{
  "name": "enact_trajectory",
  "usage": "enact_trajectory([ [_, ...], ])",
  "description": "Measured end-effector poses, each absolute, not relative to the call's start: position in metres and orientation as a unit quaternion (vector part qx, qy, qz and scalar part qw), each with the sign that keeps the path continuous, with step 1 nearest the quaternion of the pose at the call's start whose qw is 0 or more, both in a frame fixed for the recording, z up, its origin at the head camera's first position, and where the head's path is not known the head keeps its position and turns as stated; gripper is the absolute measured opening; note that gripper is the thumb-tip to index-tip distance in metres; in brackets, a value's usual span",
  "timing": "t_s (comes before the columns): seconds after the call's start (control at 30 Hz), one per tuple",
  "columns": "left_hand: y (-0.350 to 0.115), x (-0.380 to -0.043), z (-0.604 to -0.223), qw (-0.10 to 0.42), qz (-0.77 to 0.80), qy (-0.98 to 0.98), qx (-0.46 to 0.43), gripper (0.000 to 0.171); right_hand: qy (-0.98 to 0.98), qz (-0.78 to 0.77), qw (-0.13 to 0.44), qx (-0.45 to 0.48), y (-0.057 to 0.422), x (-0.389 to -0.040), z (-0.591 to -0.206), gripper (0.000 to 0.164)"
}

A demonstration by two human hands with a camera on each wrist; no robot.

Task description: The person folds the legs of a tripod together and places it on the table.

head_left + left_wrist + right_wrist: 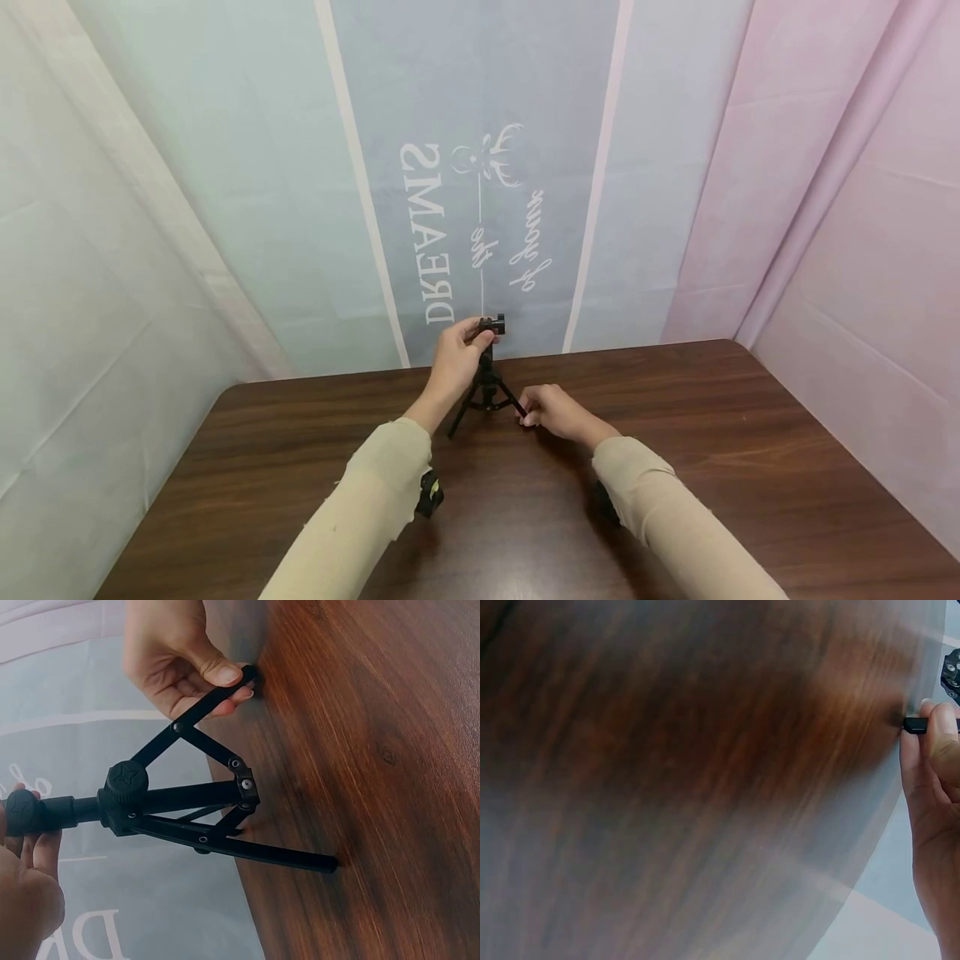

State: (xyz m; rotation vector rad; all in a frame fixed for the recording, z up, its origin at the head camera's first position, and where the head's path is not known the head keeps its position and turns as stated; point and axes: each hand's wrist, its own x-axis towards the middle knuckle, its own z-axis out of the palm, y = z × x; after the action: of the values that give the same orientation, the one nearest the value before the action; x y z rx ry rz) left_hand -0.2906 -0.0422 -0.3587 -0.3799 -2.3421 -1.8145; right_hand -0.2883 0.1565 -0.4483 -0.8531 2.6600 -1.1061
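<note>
A small black tripod (489, 379) stands near the table's far edge with its legs spread. My left hand (456, 354) grips its upper part near the head, fingers and thumb wrapped round it. With thumb and fingers my right hand (553, 412) pinches the lower end of the right-hand leg. The left wrist view shows the tripod (187, 796) closely, with its knobs, hinged braces and the right hand (176, 656) on one leg tip. Only that leg's end (915, 725) appears in the right wrist view, held by the right hand (936, 795).
A brown wood-grain table (517, 517) lies under both arms. Behind it hangs a pale fabric backdrop (480, 83) with mirrored lettering, close to the tripod, and fabric walls rise on both sides. Dark wrist devices (430, 493) sit under the sleeves.
</note>
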Motion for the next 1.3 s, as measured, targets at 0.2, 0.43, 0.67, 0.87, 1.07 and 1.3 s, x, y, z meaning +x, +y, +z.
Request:
enact_trajectory([
  [0.2, -0.044, -0.294, -0.363, 0.085, -0.607, -0.779, -0.131, 0.026, 0.882, -0.372, 0.071, -0.28, 0.154, -0.29, -0.45, 0.006],
  [0.43, -0.045, -0.296, -0.364, 0.089, -0.605, -0.779, -0.139, 0.027, 0.883, -0.376, 0.076, -0.27, 0.152, -0.294, -0.451, 0.005],
  [0.67, -0.045, -0.298, -0.364, 0.091, -0.604, -0.781, -0.131, 0.027, 0.88, -0.384, 0.076, -0.27, 0.152, -0.296, -0.452, 0.005],
  [0.87, -0.035, -0.296, -0.366, 0.09, -0.606, -0.777, -0.145, 0.026, 0.869, -0.407, 0.063, -0.273, 0.149, -0.297, -0.458, 0.007],
  [1.07, -0.034, -0.294, -0.367, 0.088, -0.615, -0.77, -0.148, 0.026, 0.876, -0.4, 0.051, -0.265, 0.148, -0.298, -0.458, 0.009],
  [1.3, -0.035, -0.298, -0.363, 0.092, -0.62, -0.765, -0.147, 0.024, 0.888, -0.382, 0.044, -0.253, 0.145, -0.305, -0.451, 0.013],
])
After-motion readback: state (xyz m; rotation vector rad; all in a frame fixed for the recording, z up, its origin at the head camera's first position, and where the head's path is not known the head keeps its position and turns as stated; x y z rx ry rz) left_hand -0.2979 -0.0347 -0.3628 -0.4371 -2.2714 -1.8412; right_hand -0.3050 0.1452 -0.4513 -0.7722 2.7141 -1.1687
